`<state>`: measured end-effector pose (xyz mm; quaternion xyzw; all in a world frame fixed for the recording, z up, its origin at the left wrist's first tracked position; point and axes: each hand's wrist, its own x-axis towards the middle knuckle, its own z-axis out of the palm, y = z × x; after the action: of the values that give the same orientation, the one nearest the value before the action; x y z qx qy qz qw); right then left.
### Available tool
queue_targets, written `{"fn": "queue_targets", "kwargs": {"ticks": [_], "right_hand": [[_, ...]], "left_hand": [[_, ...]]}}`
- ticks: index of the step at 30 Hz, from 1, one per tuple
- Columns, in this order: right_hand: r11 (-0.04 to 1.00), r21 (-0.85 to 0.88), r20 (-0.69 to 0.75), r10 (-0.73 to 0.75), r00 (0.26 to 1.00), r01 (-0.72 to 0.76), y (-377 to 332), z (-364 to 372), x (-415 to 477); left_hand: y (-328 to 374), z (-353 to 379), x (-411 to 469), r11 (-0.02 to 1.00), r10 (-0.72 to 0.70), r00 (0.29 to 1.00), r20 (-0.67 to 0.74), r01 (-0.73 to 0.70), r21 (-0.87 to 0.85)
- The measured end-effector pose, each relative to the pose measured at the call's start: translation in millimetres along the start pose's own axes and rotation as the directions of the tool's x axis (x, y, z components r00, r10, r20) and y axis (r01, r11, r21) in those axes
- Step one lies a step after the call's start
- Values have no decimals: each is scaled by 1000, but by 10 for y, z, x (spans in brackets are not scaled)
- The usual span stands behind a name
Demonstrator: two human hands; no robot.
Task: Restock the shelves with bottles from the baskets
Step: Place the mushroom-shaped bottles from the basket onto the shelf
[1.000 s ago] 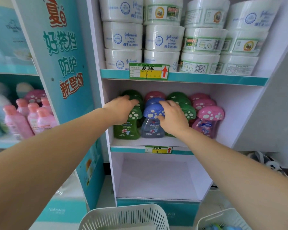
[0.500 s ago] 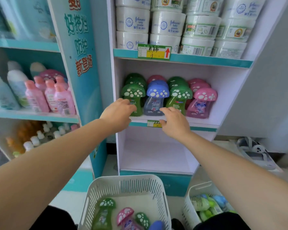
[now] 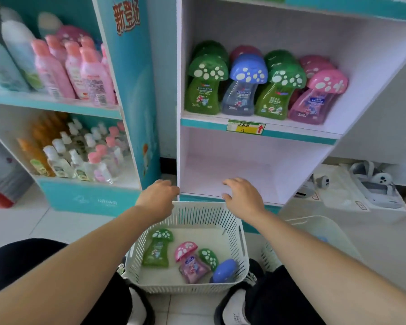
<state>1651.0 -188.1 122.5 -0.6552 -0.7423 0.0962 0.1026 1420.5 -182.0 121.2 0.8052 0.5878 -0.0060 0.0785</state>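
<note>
Bright, even light; wide-angle edge warping

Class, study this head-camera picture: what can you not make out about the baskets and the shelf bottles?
Head view:
Second basket: contents hidden by the right forearm.
Blue-capped bottle in the near basket: body hidden by the basket wall.
Rear shelf bottles: number hidden by the front row.
Label print: too small and blurred.

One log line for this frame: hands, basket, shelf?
left hand: open, empty, near basket | right hand: open, empty | basket: four loose bottles lying inside | shelf: stocked bottles upright
</note>
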Motion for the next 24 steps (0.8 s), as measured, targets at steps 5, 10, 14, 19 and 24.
{"fn": "queue_targets", "kwargs": {"ticks": [5,10,14,19,24], "right_hand": [[999,17,135,49,990,-51,84,533,-31],[994,8,318,97,943,-105,185,1059,-76],[988,-38,461,150,875,-149,320,1453,-92],[981,-162,678,189,711,-106,502,1894,-135],[963,-270,820,233,523,-6,628,2191,-170]], "left_hand": [[-61,616,34,996,-60,990,128,67,-52],[-148,1277,91,993,-60,963,263,85,-84],[-250,1760,175,992,-66,929,365,101,-79],[-322,2241,209,990,-83,879,469,125,-59],[-379,2577,236,984,-104,807,581,168,-57]]}}
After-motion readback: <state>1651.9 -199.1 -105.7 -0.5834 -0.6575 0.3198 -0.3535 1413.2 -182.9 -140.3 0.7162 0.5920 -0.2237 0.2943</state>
